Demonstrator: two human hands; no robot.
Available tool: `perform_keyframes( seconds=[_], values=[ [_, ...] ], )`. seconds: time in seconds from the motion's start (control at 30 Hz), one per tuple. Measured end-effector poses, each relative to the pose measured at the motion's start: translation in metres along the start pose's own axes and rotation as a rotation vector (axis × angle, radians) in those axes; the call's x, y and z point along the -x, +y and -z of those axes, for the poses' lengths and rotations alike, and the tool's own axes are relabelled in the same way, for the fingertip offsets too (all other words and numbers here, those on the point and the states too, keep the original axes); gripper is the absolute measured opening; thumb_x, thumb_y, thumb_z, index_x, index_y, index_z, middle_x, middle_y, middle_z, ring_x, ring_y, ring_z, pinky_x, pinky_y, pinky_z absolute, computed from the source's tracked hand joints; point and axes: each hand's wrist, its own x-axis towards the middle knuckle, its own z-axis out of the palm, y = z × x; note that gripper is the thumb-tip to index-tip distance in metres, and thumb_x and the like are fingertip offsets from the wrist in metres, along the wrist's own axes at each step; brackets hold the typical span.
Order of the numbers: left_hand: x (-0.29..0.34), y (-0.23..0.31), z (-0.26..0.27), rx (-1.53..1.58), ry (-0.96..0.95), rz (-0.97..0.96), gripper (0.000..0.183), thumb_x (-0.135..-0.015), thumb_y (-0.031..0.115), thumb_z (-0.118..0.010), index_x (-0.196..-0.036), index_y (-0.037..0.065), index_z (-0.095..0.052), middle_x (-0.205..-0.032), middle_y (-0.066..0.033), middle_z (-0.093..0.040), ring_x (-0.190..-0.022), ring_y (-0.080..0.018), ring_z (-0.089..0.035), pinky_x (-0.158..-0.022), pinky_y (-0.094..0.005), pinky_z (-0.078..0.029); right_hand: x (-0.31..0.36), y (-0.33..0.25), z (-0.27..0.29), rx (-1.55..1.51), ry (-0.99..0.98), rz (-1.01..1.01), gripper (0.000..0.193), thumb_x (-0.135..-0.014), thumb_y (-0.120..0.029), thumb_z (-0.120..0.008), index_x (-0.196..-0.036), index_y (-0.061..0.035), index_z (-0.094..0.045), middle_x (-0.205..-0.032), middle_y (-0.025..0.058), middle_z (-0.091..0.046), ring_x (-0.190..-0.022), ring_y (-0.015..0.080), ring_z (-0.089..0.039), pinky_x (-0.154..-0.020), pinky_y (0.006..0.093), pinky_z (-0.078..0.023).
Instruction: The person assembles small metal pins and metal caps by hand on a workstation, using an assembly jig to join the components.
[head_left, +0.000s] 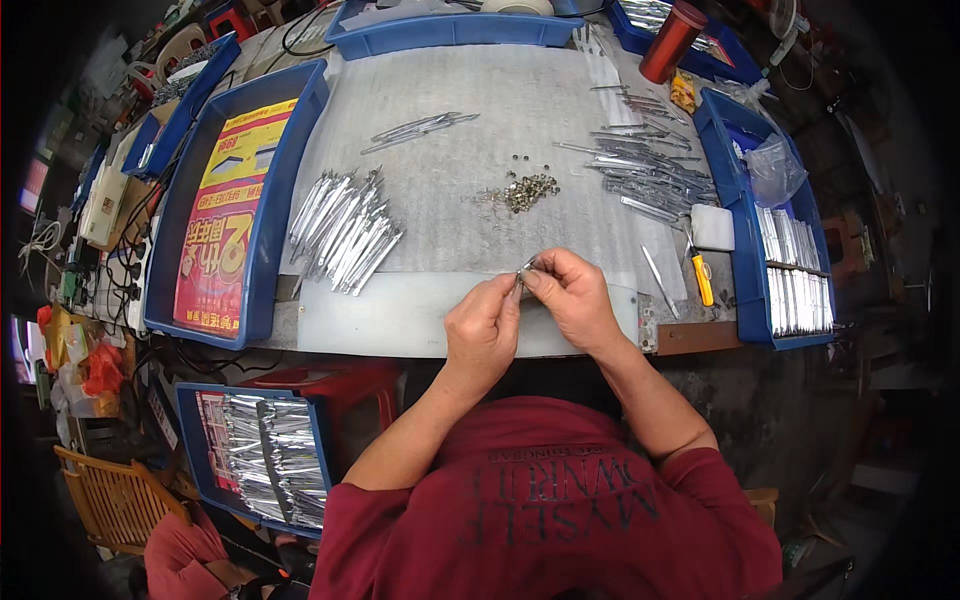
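Above the pale board point(375, 320) at the table's near edge, my left hand point(482, 325) and my right hand point(575, 302) meet fingertip to fingertip. Both are closed in a pinch on a small dark metal piece point(526, 267), mostly hidden by the fingers. Just beyond them lies a loose heap of small brass-coloured and dark round fittings point(530, 192). Left of my hands is a pile of shiny slim metal strips point(345, 230). Duller slim metal pieces point(650, 170) are heaped to the right, and a single strip point(659, 280) lies nearer my right hand.
A yellow-handled screwdriver point(702, 280) and a white block point(712, 228) lie at right. Blue trays stand left point(262, 290), right point(745, 250) and at the far edge point(450, 32). A red cylinder point(672, 42) stands far right. Another blue tray point(190, 440) of strips sits below left.
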Motion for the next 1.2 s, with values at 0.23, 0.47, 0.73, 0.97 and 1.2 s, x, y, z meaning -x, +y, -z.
perform_keyframes(
  seconds=[0.23, 0.47, 0.73, 0.97, 1.2],
  values=[
    [0.000, -0.007, -0.001, 0.088, -0.033, 0.079, 0.012, -0.078, 0.003, -0.054, -0.088, -0.003, -0.058, -0.072, -0.0138, -0.059, -0.061, -0.0200, -0.059, -0.054, -0.0265, -0.045, -0.001, -0.001, 0.001, 0.087, 0.006, 0.023, 0.011, -0.083, -0.010, -0.052, -0.083, 0.0011, -0.054, -0.069, -0.0023, -0.050, -0.064, 0.0034, -0.043, -0.057, 0.0174, -0.037],
    [0.003, -0.013, 0.001, 0.285, -0.101, 0.315, 0.015, -0.083, 0.004, -0.051, -0.094, -0.005, -0.056, -0.072, -0.0013, -0.056, -0.064, -0.0047, -0.049, -0.058, -0.0175, -0.040, -0.004, 0.000, 0.005, -0.078, -0.026, -0.034, 0.017, -0.086, -0.016, -0.048, -0.084, 0.0006, -0.054, -0.067, -0.0024, -0.049, -0.060, 0.0034, -0.040, -0.054, 0.0172, -0.033],
    [0.000, -0.013, 0.002, 0.290, -0.109, 0.302, 0.014, -0.083, 0.003, -0.051, -0.094, -0.005, -0.056, -0.072, -0.0017, -0.056, -0.064, -0.0050, -0.049, -0.058, -0.0176, -0.041, -0.005, -0.003, 0.006, 0.059, 0.014, -0.029, 0.019, -0.085, -0.015, -0.049, -0.084, 0.0024, -0.056, -0.067, -0.0013, -0.051, -0.063, 0.0046, -0.044, -0.057, 0.0189, -0.038],
    [0.000, -0.024, 0.004, 0.204, -0.091, 0.272, 0.014, -0.083, 0.004, -0.052, -0.091, -0.006, -0.056, -0.070, -0.0020, -0.056, -0.063, -0.0065, -0.051, -0.059, -0.0195, -0.043, -0.035, 0.001, 0.040, 0.405, 0.198, 0.081, 0.018, -0.077, -0.013, -0.055, -0.083, 0.0034, -0.058, -0.078, 0.0166, -0.060, -0.072, 0.0241, -0.059, -0.064, 0.0311, -0.044],
    [0.002, -0.028, 0.003, 0.211, -0.082, 0.271, 0.013, -0.082, 0.004, -0.052, -0.090, -0.006, -0.057, -0.068, -0.0022, -0.055, -0.062, -0.0070, -0.052, -0.058, -0.0200, -0.043, -0.077, 0.007, 0.064, 0.922, 0.165, 0.225, 0.014, -0.074, -0.009, -0.055, -0.081, 0.0032, -0.059, -0.078, 0.0181, -0.059, -0.074, 0.0322, -0.056, -0.067, 0.0377, -0.044]
  ],
)
